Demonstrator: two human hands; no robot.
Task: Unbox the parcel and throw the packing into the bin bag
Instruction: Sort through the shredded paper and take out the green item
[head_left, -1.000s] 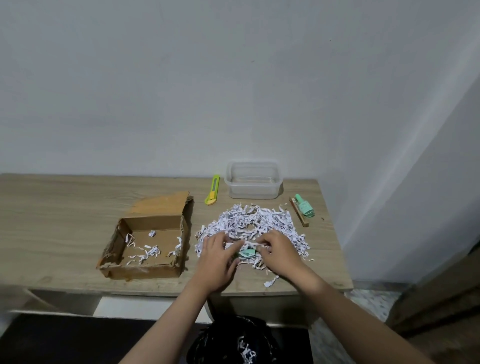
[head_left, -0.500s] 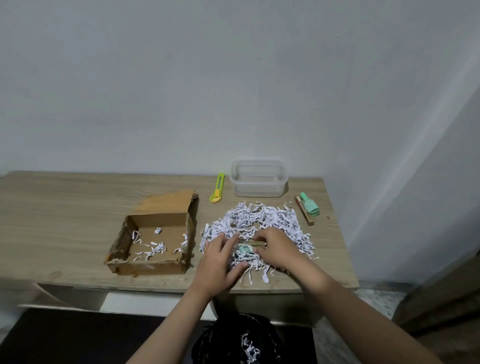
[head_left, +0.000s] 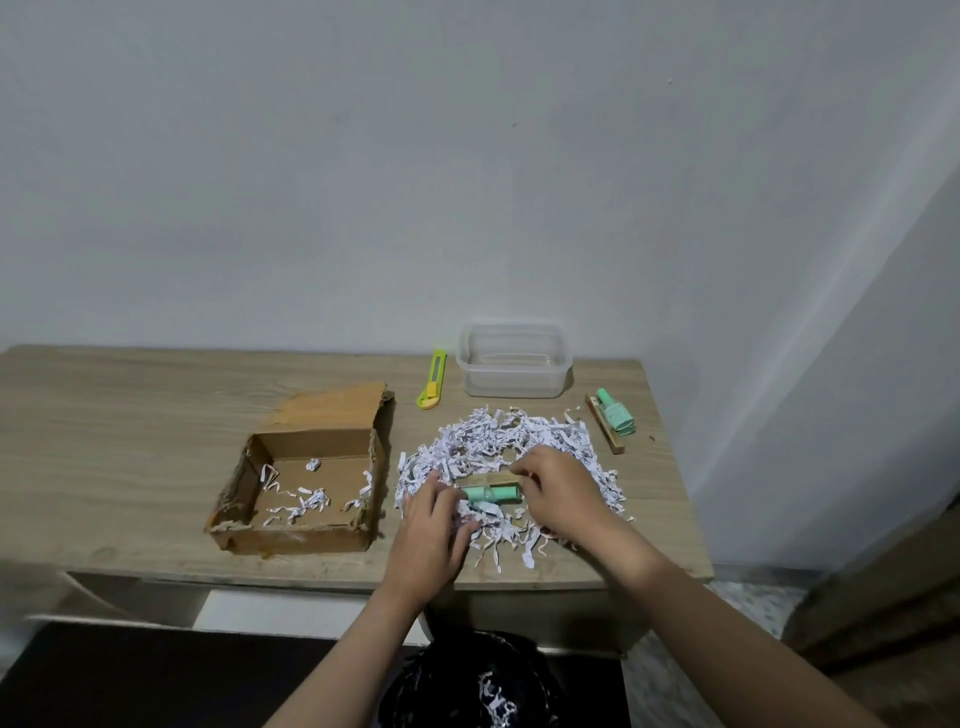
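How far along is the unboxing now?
Done: the cardboard box is open and nearly emptied, and one green item lies aside. In hand: the right hand and left hand lift a second green item from the shredded paper. Left: almost all paper must go into the bin bag.

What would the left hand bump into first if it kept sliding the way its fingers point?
Probably the mint green bottle, lying in the shredded paper just ahead of the left hand; depth is hard to judge.

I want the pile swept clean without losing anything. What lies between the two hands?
In the head view, a mint-green bottle against a wooden stick, amid shredded paper, between left hand and right hand.
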